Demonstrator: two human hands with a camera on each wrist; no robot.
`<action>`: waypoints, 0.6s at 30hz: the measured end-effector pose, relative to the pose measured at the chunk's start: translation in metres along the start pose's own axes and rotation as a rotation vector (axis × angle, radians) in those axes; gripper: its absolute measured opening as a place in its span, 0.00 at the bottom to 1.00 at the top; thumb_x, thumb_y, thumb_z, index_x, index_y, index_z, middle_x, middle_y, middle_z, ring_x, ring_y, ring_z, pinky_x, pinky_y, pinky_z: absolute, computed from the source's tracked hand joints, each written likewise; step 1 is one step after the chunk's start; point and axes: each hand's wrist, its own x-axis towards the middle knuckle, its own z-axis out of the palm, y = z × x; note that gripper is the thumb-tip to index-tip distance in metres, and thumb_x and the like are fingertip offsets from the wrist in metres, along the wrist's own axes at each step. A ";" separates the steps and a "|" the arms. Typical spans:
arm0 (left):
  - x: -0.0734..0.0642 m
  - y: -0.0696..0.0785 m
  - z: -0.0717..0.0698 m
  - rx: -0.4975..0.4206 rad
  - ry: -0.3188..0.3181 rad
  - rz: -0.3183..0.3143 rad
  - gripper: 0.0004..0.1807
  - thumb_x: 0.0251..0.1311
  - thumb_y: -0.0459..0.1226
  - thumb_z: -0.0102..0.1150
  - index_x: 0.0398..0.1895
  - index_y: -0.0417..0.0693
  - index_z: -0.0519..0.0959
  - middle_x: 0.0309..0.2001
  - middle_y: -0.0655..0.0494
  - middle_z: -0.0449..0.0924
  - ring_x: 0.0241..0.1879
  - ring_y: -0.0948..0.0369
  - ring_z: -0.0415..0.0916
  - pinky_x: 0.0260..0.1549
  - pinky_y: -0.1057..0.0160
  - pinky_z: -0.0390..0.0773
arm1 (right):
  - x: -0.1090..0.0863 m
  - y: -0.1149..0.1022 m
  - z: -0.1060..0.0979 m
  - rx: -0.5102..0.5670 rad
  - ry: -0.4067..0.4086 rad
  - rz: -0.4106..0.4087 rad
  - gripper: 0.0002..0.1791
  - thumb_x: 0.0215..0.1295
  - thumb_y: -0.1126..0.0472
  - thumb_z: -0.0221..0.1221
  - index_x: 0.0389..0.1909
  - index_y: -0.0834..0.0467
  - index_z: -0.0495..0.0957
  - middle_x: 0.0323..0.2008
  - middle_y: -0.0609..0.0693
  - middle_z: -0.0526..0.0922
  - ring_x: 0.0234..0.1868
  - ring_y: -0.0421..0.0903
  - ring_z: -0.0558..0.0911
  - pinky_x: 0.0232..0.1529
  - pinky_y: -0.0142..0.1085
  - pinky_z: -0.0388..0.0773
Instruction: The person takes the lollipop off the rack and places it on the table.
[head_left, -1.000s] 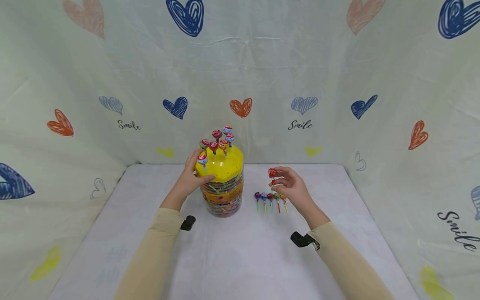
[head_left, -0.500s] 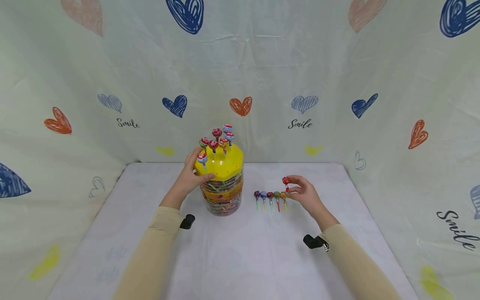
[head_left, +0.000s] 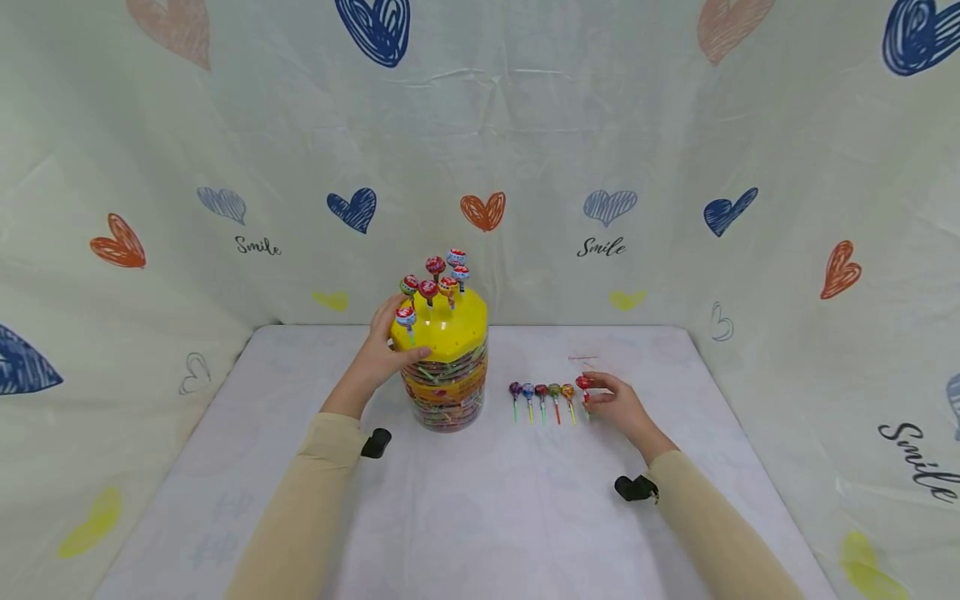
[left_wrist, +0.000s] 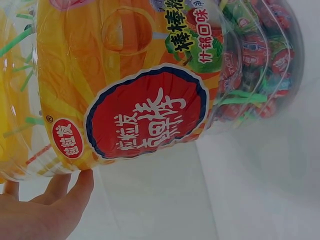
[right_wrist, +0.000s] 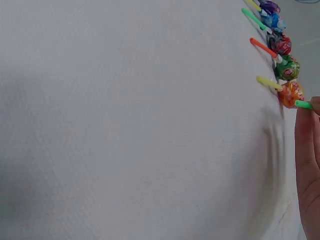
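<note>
Red lollipop, pinched in the right hand, just beside the right end of the row on the table; likely light, hard and slick-wrapped, best held just below its head; the left hand grips the jar, probably heavy, at its lid.
</note>
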 end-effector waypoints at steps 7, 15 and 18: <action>0.000 0.001 0.000 -0.001 0.003 0.000 0.53 0.56 0.43 0.70 0.78 0.64 0.45 0.78 0.55 0.31 0.73 0.46 0.43 0.68 0.42 0.54 | 0.006 0.012 0.001 -0.014 -0.002 0.041 0.34 0.59 0.74 0.63 0.68 0.61 0.66 0.59 0.64 0.71 0.40 0.47 0.80 0.38 0.34 0.82; -0.001 -0.001 0.000 -0.011 -0.001 0.007 0.53 0.57 0.44 0.69 0.78 0.64 0.44 0.77 0.55 0.31 0.73 0.46 0.44 0.67 0.43 0.55 | 0.014 0.020 0.002 -0.070 -0.016 0.021 0.34 0.56 0.74 0.65 0.66 0.63 0.68 0.56 0.64 0.74 0.36 0.46 0.79 0.36 0.33 0.80; 0.000 -0.001 0.000 -0.011 -0.002 0.010 0.53 0.57 0.44 0.69 0.78 0.64 0.44 0.77 0.55 0.31 0.73 0.46 0.44 0.67 0.43 0.55 | 0.015 0.021 0.002 -0.102 -0.013 0.018 0.34 0.56 0.74 0.65 0.65 0.63 0.69 0.54 0.64 0.74 0.36 0.46 0.79 0.35 0.33 0.79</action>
